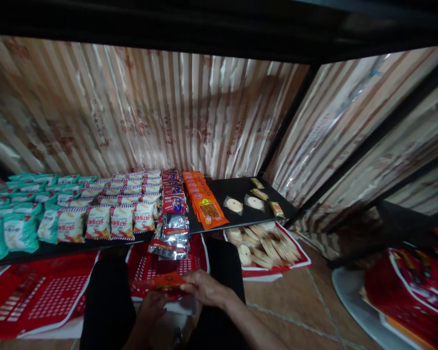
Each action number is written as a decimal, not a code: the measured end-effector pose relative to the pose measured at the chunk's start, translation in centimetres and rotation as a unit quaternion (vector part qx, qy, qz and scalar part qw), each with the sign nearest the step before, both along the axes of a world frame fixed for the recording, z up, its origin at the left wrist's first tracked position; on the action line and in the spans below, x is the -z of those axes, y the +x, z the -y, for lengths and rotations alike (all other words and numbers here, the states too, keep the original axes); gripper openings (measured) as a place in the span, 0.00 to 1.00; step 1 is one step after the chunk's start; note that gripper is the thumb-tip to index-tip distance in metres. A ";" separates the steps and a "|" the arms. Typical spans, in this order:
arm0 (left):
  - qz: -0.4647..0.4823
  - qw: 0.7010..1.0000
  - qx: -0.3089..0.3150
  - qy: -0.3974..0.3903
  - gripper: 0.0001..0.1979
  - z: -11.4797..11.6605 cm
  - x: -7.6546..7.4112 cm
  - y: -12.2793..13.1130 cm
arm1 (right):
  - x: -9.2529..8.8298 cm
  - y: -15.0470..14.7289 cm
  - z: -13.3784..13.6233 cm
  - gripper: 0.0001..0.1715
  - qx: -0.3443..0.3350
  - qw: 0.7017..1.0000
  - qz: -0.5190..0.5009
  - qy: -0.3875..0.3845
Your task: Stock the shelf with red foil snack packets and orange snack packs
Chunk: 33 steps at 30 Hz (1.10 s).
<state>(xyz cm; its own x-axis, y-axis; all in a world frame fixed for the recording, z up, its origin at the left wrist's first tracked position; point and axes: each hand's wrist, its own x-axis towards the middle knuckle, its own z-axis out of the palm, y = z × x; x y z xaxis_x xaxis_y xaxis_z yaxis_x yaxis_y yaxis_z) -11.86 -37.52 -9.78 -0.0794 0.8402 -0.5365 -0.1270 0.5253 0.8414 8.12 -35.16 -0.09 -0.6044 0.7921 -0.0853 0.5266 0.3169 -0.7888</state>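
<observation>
An orange packet (164, 280) spans the gap between my two hands, low in the view above a red basket (149, 262). My right hand (204, 288) pinches its right end. Fingers of my left hand (153, 305) are closed at its lower left edge. Straight ahead, similar orange packets (204, 199) lie overlapping in a column on the black shelf (219, 187). Dark red and silver packets (174, 204) are stacked just left of that column.
White snack bags (122, 221) and teal bags (21, 233) fill the shelf's left side. Round wafers (254, 202) and small gold packets (276, 209) lie at its right. Below are a basket of pale discs (266, 245) and a red basket (54, 291). Another container (390, 284) stands far right.
</observation>
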 end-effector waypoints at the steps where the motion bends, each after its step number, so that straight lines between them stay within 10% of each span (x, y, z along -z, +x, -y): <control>1: 0.003 1.000 -0.006 0.008 0.20 0.2 -0.1 0.3 | -0.4 0.1 0.1 0.19 0.003 1.000 -0.022 -0.001; 8: -0.017 0.995 -0.082 0.047 0.28 -0.1 -3.6 1.5 | -3.6 0.7 -0.4 0.24 0.060 0.982 -0.162 -0.082; 15: -0.003 0.991 0.027 0.127 0.24 0.4 -7.7 0.9 | -5.4 0.9 -0.8 0.27 0.112 0.944 -0.258 -0.171; 33: 0.046 0.984 0.028 0.168 0.20 2.1 -9.4 2.4 | -3.5 -1.1 0.0 0.23 0.258 0.893 -0.359 -0.087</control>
